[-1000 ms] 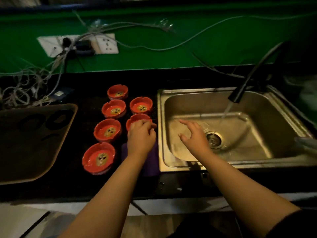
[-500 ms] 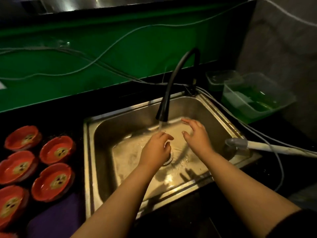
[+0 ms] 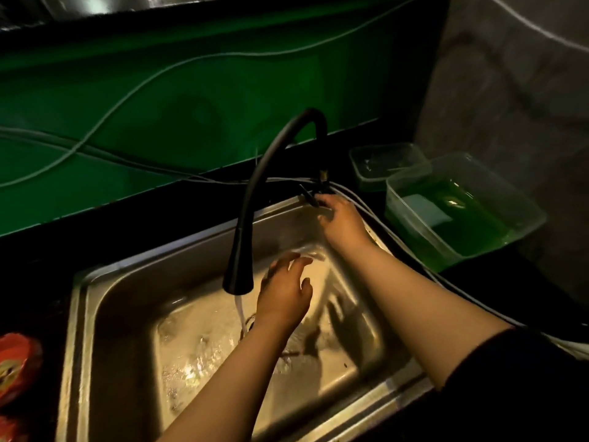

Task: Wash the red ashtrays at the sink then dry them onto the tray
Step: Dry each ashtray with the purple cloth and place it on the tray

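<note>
Two red ashtrays show only partly at the left edge, one (image 3: pixel 16 365) above the other (image 3: pixel 9 429), on the dark counter. The steel sink (image 3: pixel 76 314) fills the middle, its floor wet. A thin stream of water falls from the spout of the black faucet (image 3: pixel 251 218). My left hand (image 3: pixel 283 295) hovers over the basin just right of the spout, fingers spread, holding nothing. My right hand (image 3: pixel 341 218) reaches to the sink's back right corner, and its fingers curl on the faucet handle (image 3: pixel 310 196). The tray is out of view.
A clear tub of green liquid (image 3: pixel 462 212) with a pale sponge in it stands right of the sink, a smaller clear container (image 3: pixel 385 164) behind it. White cables (image 3: pixel 95 132) run along the green backsplash and past the sink's right rim.
The view swung right, away from the ashtrays. My left hand left the ashtrays and came into the sink. My right hand rose from the basin to the faucet handle, and the stream thinned.
</note>
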Available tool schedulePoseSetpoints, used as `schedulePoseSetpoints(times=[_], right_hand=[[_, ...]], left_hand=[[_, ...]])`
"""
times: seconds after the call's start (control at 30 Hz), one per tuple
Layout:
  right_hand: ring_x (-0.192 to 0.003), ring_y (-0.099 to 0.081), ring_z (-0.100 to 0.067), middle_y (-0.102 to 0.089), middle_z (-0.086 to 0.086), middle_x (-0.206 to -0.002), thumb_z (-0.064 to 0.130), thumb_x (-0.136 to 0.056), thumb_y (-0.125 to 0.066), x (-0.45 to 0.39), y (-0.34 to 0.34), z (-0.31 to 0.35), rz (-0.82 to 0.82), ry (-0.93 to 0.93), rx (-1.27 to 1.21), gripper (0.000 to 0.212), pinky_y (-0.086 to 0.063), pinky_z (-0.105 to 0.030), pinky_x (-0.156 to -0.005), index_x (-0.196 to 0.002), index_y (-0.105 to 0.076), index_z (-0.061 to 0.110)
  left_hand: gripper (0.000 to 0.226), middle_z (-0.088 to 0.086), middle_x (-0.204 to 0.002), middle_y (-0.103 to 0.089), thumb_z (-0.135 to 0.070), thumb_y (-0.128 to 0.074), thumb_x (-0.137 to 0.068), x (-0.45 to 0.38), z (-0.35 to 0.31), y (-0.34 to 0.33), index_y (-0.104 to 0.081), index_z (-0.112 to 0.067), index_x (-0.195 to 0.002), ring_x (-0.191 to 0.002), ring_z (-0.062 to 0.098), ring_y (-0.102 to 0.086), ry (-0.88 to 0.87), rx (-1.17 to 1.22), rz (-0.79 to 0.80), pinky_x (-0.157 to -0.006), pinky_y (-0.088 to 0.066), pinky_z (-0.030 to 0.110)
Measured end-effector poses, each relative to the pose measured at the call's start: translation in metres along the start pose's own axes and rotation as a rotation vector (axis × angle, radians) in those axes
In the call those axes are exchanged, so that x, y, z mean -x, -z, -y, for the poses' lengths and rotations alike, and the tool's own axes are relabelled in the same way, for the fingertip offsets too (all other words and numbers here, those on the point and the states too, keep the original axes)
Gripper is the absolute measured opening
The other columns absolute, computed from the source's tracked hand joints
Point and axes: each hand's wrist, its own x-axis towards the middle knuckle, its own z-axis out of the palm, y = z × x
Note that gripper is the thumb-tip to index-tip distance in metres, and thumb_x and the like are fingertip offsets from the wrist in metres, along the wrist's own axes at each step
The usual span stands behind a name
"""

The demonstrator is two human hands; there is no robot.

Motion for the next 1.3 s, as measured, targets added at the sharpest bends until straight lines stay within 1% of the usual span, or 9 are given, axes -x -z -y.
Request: schedulePoseSetpoints(times=[0.13,0.33,0.43,0.53,0.67,0.87,1.03,1.17,1.3], right_hand=[[-0.132,-0.042,-0.027,-0.043,-0.008,-0.143,0.008,-0.093,-0.054,-0.036,-0.013,0.007,0.055,-0.033,0.066,0.051,-0.035,-0.035,-0.111,-0.141,-0.045,0.022],[-0.135,-0.038,-0.030,-0.046,-0.013,-0.143,0.012,-0.095,-0.052,-0.076,-0.031,0.013,0.098,0.025,0.214,0.052,-0.029,-0.033,-0.112,-0.145,-0.039,0.018],[-0.129,-0.043,-0.028,-0.056,-0.010,-0.132,0.009,-0.094,-0.052,-0.082,-0.038,0.009,0.046,0.083,0.217,0.037,-0.029,-0.031,-0.111,-0.130,-0.056,0.015],[-0.108,-0.055,-0.031,-0.065,-0.014,-0.108,0.002,-0.091,-0.050,-0.081,-0.042,0.005,-0.063,0.148,0.140,0.022,-0.040,-0.036,-0.095,-0.103,-0.068,0.008],[-0.097,-0.060,-0.031,-0.067,-0.015,-0.099,0.002,-0.092,-0.049,-0.079,-0.038,0.002,-0.112,0.138,0.096,0.024,-0.041,-0.033,-0.084,-0.098,-0.071,0.007],[-0.096,-0.063,-0.017,-0.066,-0.003,-0.108,0.019,-0.100,-0.046,-0.076,-0.042,0.000,-0.102,0.046,0.171,0.021,-0.051,-0.028,-0.083,-0.112,-0.062,0.024],[-0.108,-0.060,-0.020,-0.065,-0.005,-0.114,0.011,-0.097,-0.051,-0.072,-0.039,-0.003,-0.114,-0.004,-0.050,0.021,-0.051,-0.031,-0.090,-0.106,-0.067,0.021],[-0.122,-0.052,-0.024,-0.057,-0.008,-0.131,0.005,-0.097,-0.044,-0.062,-0.035,-0.004,-0.060,-0.029,-0.156,0.035,-0.042,-0.028,-0.098,-0.123,-0.062,0.020],[-0.128,-0.047,-0.026,-0.049,-0.007,-0.141,0.006,-0.096,-0.046,-0.039,-0.029,-0.009,-0.030,-0.045,-0.156,0.047,-0.039,-0.036,-0.108,-0.139,-0.049,0.026]], left_hand=[[0.036,-0.015,-0.144,-0.032,-0.031,-0.046,-0.094,-0.008,0.011,-0.006,-0.048,-0.039,-0.129,-0.133,0.010,-0.034,0.076,0.026,0.013,-0.107,-0.037,0.033],[0.033,-0.016,-0.134,-0.038,-0.029,-0.049,-0.092,-0.024,0.015,-0.007,-0.051,-0.040,-0.123,-0.124,0.008,-0.040,0.054,0.025,-0.051,-0.101,-0.041,0.029],[0.033,-0.012,-0.131,-0.042,-0.025,-0.051,-0.092,-0.029,0.012,-0.006,-0.054,-0.035,-0.123,-0.123,0.009,-0.040,0.033,0.012,-0.073,-0.100,-0.039,0.027],[0.035,-0.009,-0.131,-0.044,-0.024,-0.054,-0.090,-0.032,0.009,-0.006,-0.055,-0.032,-0.124,-0.122,0.012,-0.041,0.032,0.002,-0.102,-0.099,-0.039,0.026],[0.037,-0.005,-0.133,-0.045,-0.022,-0.056,-0.088,-0.036,0.007,-0.009,-0.056,-0.029,-0.125,-0.125,0.015,-0.042,0.025,-0.013,-0.109,-0.101,-0.040,0.030],[0.037,-0.005,-0.133,-0.045,-0.022,-0.056,-0.089,-0.037,0.008,-0.009,-0.056,-0.030,-0.125,-0.126,0.015,-0.041,0.026,0.007,-0.103,-0.100,-0.041,0.033],[0.037,-0.005,-0.136,-0.044,-0.022,-0.055,-0.090,-0.036,0.007,-0.009,-0.056,-0.030,-0.126,-0.127,0.015,-0.039,0.039,0.011,-0.094,-0.102,-0.039,0.033],[0.037,-0.005,-0.135,-0.044,-0.023,-0.054,-0.089,-0.032,0.009,-0.008,-0.055,-0.031,-0.125,-0.127,0.015,-0.039,0.043,0.001,-0.087,-0.102,-0.039,0.033],[0.037,-0.005,-0.134,-0.044,-0.024,-0.053,-0.090,-0.022,0.012,-0.005,-0.055,-0.029,-0.126,-0.127,0.016,-0.039,0.038,-0.017,-0.054,-0.103,-0.039,0.034]])
